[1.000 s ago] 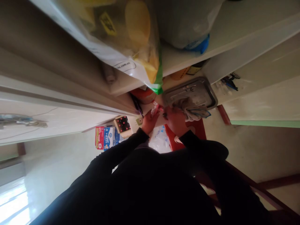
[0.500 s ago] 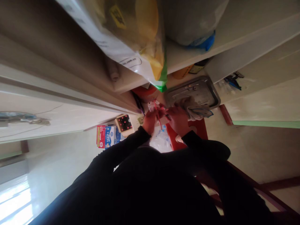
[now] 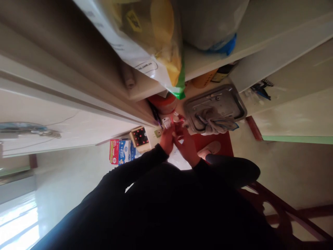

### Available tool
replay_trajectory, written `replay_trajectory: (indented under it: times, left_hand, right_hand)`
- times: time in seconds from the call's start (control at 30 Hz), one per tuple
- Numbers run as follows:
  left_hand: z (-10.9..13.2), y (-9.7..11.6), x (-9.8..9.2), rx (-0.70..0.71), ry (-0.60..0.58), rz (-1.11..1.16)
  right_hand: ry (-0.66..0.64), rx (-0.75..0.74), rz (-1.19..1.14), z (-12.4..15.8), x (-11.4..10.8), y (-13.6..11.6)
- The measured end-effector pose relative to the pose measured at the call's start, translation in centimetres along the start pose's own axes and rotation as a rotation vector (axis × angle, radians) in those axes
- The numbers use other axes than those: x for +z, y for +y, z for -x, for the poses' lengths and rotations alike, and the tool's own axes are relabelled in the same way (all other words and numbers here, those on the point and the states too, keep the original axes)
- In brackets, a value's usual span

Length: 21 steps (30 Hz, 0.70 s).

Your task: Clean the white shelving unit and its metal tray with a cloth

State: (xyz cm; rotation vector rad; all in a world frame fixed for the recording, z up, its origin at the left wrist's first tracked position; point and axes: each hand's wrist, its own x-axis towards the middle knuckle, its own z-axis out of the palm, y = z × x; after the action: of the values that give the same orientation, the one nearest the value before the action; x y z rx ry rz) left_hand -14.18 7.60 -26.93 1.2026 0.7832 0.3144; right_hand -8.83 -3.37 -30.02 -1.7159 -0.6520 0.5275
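Note:
My left hand (image 3: 167, 140) is closed in a pinch on a thin red strip (image 3: 172, 118), of which only a little shows past the fingers. My right hand (image 3: 187, 146) meets it from the right, its thumb and fingers drawn together at the left fingertips. What lies between the right fingers is hidden and too small to make out. Just beyond the hands are small whitish pieces (image 3: 166, 121). To the right, a crumpled greyish cloth (image 3: 214, 121) lies over the near edge of a metal tray (image 3: 227, 99).
Plastic bags (image 3: 145, 52) sit on a shelf above the hands. A red round container (image 3: 163, 103) stands beneath it. Left are a box of red-dotted dark items (image 3: 140, 136) and a blue-and-white box (image 3: 125, 152). A red surface (image 3: 223, 144) lies below the tray.
My right hand has moved left and away from the cloth, up against my left hand. The red strip, which stuck out below the fingers before, is now mostly covered.

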Motion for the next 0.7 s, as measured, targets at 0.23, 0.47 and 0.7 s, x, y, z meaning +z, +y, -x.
replay_trajectory:
  times: [0.23, 0.47, 0.7]
  left_hand:
    - [0.0, -0.9, -0.2, -0.099, 0.082, 0.098]
    - [2.6, -2.8, -1.3, -0.231, 0.158, 0.217]
    - [3.6, -2.0, -1.5, -0.240, 0.151, 0.249]
  right_hand:
    - [0.003, 0.015, 0.006, -0.2, 0.8, 0.8]
    - [-0.051, 0.080, 0.236, -1.8, 0.1, 1.6]
    - [-0.045, 0.047, 0.366, -2.9, 1.7, 1.6]
